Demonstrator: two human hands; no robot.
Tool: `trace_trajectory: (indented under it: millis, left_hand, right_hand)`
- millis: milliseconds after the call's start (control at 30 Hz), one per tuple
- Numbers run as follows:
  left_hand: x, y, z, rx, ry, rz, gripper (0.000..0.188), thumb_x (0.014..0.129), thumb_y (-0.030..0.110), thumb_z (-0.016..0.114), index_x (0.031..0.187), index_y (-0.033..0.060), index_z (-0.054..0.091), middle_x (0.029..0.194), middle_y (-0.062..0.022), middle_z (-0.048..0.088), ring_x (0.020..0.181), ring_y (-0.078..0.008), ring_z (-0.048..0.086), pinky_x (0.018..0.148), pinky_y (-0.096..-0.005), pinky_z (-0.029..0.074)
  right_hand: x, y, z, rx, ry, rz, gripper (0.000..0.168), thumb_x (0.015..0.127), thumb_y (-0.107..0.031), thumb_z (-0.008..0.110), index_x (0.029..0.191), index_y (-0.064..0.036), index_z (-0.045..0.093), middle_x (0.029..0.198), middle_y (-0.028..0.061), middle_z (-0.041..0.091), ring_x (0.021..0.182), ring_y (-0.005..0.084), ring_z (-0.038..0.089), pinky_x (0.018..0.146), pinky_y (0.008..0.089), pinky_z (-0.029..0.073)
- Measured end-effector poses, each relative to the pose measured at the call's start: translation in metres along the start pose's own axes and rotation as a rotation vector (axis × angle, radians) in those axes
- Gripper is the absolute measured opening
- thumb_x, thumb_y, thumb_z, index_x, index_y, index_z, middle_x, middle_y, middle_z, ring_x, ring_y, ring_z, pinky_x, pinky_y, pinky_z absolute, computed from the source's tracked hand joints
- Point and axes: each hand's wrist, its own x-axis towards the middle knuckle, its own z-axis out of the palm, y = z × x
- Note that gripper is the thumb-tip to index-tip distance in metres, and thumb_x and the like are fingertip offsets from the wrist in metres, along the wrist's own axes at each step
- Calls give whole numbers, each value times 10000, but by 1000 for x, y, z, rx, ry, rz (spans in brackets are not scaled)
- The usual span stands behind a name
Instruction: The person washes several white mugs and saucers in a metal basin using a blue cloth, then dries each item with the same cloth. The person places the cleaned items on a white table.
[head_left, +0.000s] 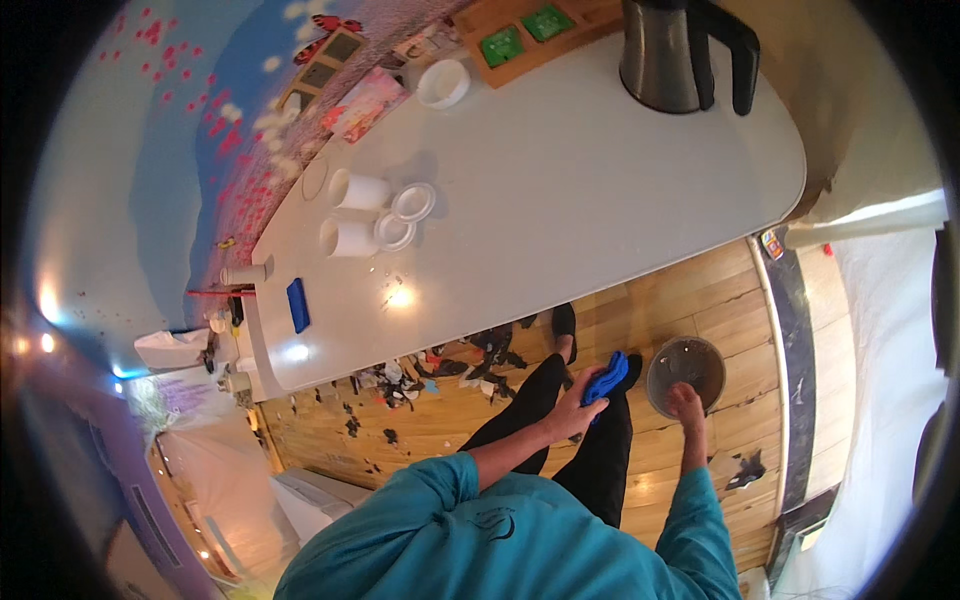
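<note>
My left hand (581, 405) is closed around a folded blue cloth (606, 379), held over my legs beside the table's front edge. To the right, my right hand (685, 403) reaches down over the near rim of a round grey bin (655, 375) on the wooden floor. Whether its fingers touch or hold anything is too small to tell. A second folded blue cloth (298, 305) lies at the left end of the light grey table (525, 187). Two white cups (360, 190) lie on their sides near two white lids (413, 202).
A steel kettle (664, 60) with a black handle stands at the table's far right. Behind are a white bowl (443, 84) and a wooden tray (469, 34) with green packets. Dark scraps (401, 379) litter the floor under the table edge; another scrap (746, 470) lies right of me.
</note>
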Motion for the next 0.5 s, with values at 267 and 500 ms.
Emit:
trace_trajectory:
  millis: [267,500]
  left_hand:
    - [-32,97,27,409,-145,520,706,737,215,744,1329,36,404,1309,-207,451,1274,-384,400,1086,-449,322]
    - [-45,190,-24,-933,-571,83,396,992,313,487,1242,6,492,1090,-137,611,966,-228,629,887,-367,508]
  right_hand:
    - [-193,-239,234,691,-234,-213,594,980,-499,393,1359,-45,448,1318,124,522,1192,275,506,1026,426,386]
    - [-218,-302,254,706,-573,-311,510,984,-362,438,1347,-5,449,1290,146,540,1161,262,544,964,390,460]
